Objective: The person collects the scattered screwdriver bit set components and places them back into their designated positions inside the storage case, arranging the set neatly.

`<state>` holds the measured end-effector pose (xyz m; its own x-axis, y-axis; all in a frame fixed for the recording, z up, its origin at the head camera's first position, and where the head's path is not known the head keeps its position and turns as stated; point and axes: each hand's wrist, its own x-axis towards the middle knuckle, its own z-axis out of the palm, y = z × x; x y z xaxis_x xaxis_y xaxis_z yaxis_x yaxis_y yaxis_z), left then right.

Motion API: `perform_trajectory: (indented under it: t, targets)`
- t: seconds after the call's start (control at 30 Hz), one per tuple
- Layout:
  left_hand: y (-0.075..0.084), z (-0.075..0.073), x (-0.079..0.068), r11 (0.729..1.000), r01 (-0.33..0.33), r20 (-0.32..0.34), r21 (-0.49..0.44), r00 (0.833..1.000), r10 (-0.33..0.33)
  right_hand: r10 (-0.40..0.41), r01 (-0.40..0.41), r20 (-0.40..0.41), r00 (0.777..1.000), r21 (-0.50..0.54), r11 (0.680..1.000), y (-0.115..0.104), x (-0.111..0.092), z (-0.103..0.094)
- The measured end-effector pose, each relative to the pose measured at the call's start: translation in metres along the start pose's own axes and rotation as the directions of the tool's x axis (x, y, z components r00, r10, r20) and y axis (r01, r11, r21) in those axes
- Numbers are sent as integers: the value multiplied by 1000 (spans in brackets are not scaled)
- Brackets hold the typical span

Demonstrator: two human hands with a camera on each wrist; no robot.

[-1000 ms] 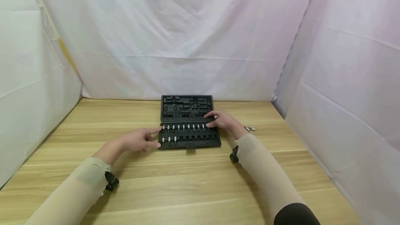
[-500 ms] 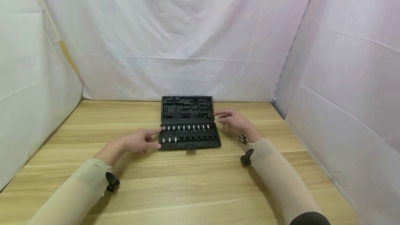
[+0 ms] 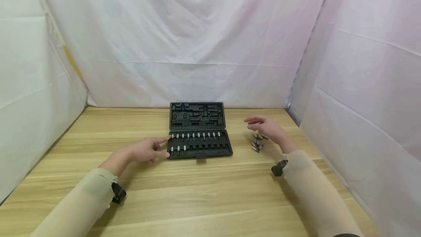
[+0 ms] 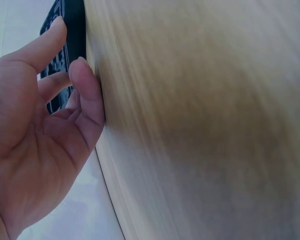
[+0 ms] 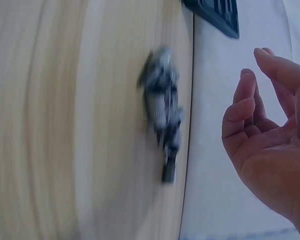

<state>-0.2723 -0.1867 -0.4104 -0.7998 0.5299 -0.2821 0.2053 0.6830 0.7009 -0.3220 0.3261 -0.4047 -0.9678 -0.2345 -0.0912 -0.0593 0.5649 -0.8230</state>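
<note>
A black plastic tool case lies unfolded on the table in the head view. Silver, dark-tipped bit sockets fill its upper row; three bit sockets sit at the left of the lower row, with bare slots to their right. My left hand touches the case's left edge with outstretched thumb and forefinger, other fingers bent. Right of the case, my right hand hovers with loosely bent fingers, holding nothing. Just below it lies a loose pile of bit sockets, blurred in the right wrist view.
The case's moulded lid lies back toward the white cloth wall. More white sheeting hangs at both sides of the wooden table. Bare wood lies between the case and the loose pile.
My right hand has left the upper row and moved right to above the loose pile, which now shows more fully. A socket is visible at that row's right end. My left hand stays put.
</note>
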Motion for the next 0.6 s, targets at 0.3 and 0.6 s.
perform_trajectory:
  t: [0.3, 0.6]
  targets:
    - [-1, -1, 1, 1000, -7, -1, -11, 1000, 7, 8, -16, -64, 998, -117, 993, 30, -21, -29]
    - [0, -1, 1, 1000, -11, 4, -8, 1000, 11, 48, -53, -32, 998, -178, 983, 49, -34, -51]
